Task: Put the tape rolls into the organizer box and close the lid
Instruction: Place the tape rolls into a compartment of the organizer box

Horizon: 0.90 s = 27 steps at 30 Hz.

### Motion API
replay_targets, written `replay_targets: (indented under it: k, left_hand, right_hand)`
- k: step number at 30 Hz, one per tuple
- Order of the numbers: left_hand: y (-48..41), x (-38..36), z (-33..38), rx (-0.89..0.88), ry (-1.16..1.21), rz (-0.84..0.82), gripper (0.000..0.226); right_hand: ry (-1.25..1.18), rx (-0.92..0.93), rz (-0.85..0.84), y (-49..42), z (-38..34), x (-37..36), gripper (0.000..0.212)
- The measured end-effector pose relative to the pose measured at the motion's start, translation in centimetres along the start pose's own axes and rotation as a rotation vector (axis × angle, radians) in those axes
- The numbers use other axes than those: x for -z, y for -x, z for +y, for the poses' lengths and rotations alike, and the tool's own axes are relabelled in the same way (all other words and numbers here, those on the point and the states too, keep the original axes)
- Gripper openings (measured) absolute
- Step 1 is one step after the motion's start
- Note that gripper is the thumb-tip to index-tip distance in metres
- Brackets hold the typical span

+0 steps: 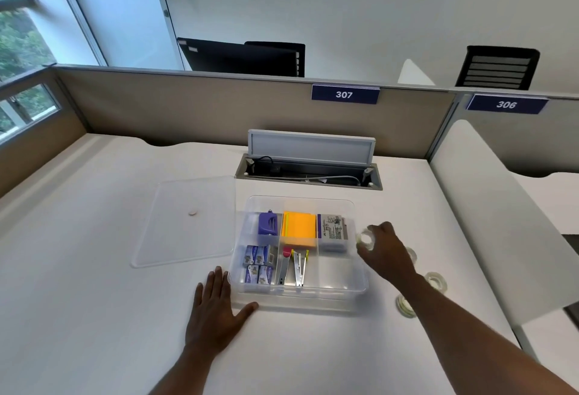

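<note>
A clear organizer box (360,288) sits open mid-desk, holding a purple punch, orange sticky notes, staple boxes and staple removers. Its front right compartment is empty. The clear lid (175,238) lies flat to the box's left. My right hand (387,249) holds a clear tape roll (365,238) just off the box's right rim. Three more tape rolls lie on the desk to the right: one (412,253) partly behind my wrist, one (436,281) farther right, one (406,304) nearer me. My left hand (216,310) rests flat on the desk at the box's front left corner, fingers spread.
An open cable tray (308,172) with a raised flap lies behind the box. Beige partition panels (219,106) labelled 307 and 306 close off the back. A white divider (495,206) bounds the desk on the right.
</note>
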<state>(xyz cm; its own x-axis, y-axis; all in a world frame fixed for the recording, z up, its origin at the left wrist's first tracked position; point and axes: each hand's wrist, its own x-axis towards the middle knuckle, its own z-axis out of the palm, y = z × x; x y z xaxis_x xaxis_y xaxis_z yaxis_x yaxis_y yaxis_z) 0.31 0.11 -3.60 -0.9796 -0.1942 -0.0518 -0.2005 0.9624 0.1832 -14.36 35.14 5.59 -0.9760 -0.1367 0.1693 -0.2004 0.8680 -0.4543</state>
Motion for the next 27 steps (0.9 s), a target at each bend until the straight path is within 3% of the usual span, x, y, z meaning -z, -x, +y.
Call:
replay_targets:
  k: [3,9,13,21,27]
  left_hand:
    - [-0.1,0.0,0.0,0.002,0.005,0.007,0.108]
    - [-0.2,-0.1,0.0,-0.008,0.012,0.020,0.107]
    - [-0.2,-0.2,0.0,-0.012,0.017,0.028,0.106]
    - [-0.2,-0.3,-0.1,-0.010,0.022,0.032,0.105]
    - [-0.2,-0.2,0.0,0.001,0.019,0.021,0.106]
  right_hand:
    - [0.038,0.140,-0.082,-0.5,-1.3,-1.0,0.039]
    - [0.363,0.350,-0.138,0.0,-1.7,-2.1,0.043]
    - [0.412,0.470,-0.198,0.4,-2.8,-2.9,0.043]
    - [0.323,0.342,-0.377,1.0,-4.6,-5.1,0.032]
    - [0.305,0.280,-0.362,0.5,-4.3,-5.7,0.030]
